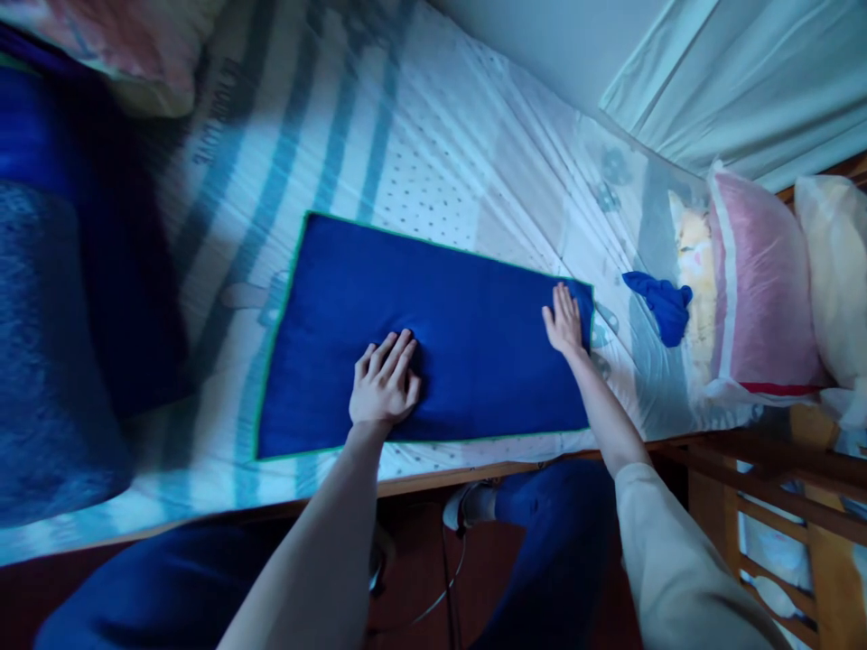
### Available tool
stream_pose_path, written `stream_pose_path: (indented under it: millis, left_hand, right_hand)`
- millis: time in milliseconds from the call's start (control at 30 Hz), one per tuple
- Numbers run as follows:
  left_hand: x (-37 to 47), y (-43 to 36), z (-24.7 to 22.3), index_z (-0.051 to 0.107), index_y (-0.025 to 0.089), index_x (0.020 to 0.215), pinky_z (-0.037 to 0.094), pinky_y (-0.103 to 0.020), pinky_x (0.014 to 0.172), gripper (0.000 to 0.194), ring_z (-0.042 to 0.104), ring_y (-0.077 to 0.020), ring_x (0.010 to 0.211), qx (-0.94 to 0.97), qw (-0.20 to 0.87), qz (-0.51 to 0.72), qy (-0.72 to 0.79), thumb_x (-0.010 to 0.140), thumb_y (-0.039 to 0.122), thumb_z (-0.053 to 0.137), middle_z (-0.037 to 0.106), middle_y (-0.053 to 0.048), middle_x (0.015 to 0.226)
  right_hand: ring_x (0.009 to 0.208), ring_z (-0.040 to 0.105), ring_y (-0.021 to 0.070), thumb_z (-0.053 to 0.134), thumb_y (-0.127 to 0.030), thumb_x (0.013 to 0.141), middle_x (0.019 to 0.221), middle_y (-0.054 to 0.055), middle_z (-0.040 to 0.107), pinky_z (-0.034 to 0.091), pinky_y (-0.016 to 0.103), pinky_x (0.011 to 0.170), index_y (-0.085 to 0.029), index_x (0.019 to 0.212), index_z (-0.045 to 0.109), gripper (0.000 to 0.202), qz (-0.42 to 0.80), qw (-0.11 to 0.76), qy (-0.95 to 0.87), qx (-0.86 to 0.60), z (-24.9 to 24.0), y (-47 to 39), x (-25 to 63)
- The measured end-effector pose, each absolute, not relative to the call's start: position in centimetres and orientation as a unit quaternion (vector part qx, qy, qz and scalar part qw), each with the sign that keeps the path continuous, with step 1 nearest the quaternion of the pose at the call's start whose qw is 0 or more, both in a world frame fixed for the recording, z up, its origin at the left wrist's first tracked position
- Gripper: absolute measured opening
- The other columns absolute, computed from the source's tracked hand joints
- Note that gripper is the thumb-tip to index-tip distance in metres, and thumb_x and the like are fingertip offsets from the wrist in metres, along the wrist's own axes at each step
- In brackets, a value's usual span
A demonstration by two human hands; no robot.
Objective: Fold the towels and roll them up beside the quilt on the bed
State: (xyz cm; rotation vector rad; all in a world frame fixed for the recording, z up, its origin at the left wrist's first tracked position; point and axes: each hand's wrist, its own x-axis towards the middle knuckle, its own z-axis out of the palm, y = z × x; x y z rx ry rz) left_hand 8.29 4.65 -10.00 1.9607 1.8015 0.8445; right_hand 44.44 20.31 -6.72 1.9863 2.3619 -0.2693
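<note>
A blue cloth [467, 352] with thin green edging lies spread out on the bed, near its front edge. My left hand [385, 379] rests palm down on the cloth left of its middle, with the fingers stretched out; small creases show around the fingertips. Close to the right end of the same cloth, my right hand [564, 320] lies flat with its fingers extended. Neither hand holds anything. The cloth looks mostly smooth, and its green border shows along the far, left and front sides.
The bed sheet [433, 190] is striped and wrinkled. A crumpled blue cloth [664, 305] lies to the right, beside a pink pillow [765, 280]. Folded dark blue bedding [54, 361] fills the left side. A wooden rail [772, 478] stands at right; a cable [447, 587] runs across the floor.
</note>
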Motion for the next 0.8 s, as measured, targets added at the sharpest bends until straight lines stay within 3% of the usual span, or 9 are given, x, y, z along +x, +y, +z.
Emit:
stream_pose_path:
  millis: [167,400,500,567,633,700,800]
  left_hand:
    - [8.3,4.7,-9.8,0.047,0.026,0.157,0.028,-0.056,0.126,0.067,0.045,-0.0321,0.15,0.691,0.168,0.296,0.638,0.091,0.025,0.051,0.05,-0.008,0.16]
    - [8.3,4.7,-9.6,0.049,0.023,0.156,0.027,-0.057,0.126,0.065,0.045,-0.0329,0.15,0.694,0.178,0.287,0.636,0.091,0.026,0.051,0.05,-0.009,0.16]
    - [8.2,4.8,-9.7,0.05,0.022,0.155,0.027,-0.057,0.126,0.064,0.044,-0.0327,0.151,0.69,0.189,0.283,0.638,0.091,0.027,0.051,0.049,-0.009,0.16]
    - [8.3,4.8,-9.6,0.051,0.022,0.154,0.026,-0.057,0.126,0.063,0.043,-0.0322,0.151,0.689,0.197,0.279,0.64,0.091,0.027,0.05,0.049,-0.009,0.161]
    - [8.3,4.9,-9.5,0.052,0.022,0.153,0.025,-0.057,0.127,0.062,0.042,-0.0316,0.152,0.686,0.201,0.272,0.644,0.092,0.028,0.049,0.048,-0.009,0.161]
    - [8.3,4.9,-9.3,0.052,0.021,0.152,0.024,-0.056,0.128,0.061,0.041,-0.0311,0.152,0.683,0.206,0.262,0.65,0.092,0.028,0.047,0.048,-0.009,0.161]
    - [8.2,4.9,-9.1,0.052,0.02,0.153,0.021,-0.057,0.129,0.062,0.038,-0.0312,0.154,0.682,0.222,0.245,0.652,0.092,0.029,0.046,0.047,-0.008,0.163]
  right_hand:
    - [0.162,0.018,0.0211,0.013,-0.047,0.109,0.173,0.017,0.025,0.017,0.05,0.131,-0.01,0.166,0.024,0.069,-0.037,0.017,0.683,0.729,-8.0,21.7,50.9]
    - [0.162,0.02,0.0258,0.016,-0.048,0.108,0.172,0.019,0.027,0.016,0.058,0.13,-0.009,0.165,0.026,0.07,-0.05,0.028,0.661,0.748,-7.3,22.9,49.9]
    - [0.161,0.021,0.0311,0.025,-0.049,0.107,0.169,0.021,0.033,0.018,0.062,0.128,-0.009,0.16,0.036,0.068,-0.045,-0.027,0.651,0.757,-5.2,19.8,46.4]
    - [0.157,0.031,0.0301,0.033,-0.048,0.106,0.162,0.02,0.044,0.028,0.058,0.126,-0.014,0.154,0.047,0.061,-0.073,-0.114,0.657,0.741,-3.8,14.5,42.6]
    - [0.137,0.057,0.0285,0.038,-0.049,0.104,0.141,0.019,0.064,0.046,0.051,0.115,-0.018,0.139,0.061,0.052,-0.17,-0.202,0.617,0.741,-2.7,7.1,38.2]
    - [0.104,0.073,0.0251,0.043,-0.055,0.102,0.111,0.016,0.077,0.059,0.041,0.093,-0.019,0.122,0.069,0.048,-0.32,-0.245,0.517,0.756,-2.0,-0.8,33.9]
    - [0.062,0.07,0.0192,0.052,-0.066,0.095,0.079,0.008,0.076,0.055,0.029,0.055,-0.021,0.109,0.07,0.051,-0.516,-0.262,0.329,0.746,-1.7,-9.2,28.9]
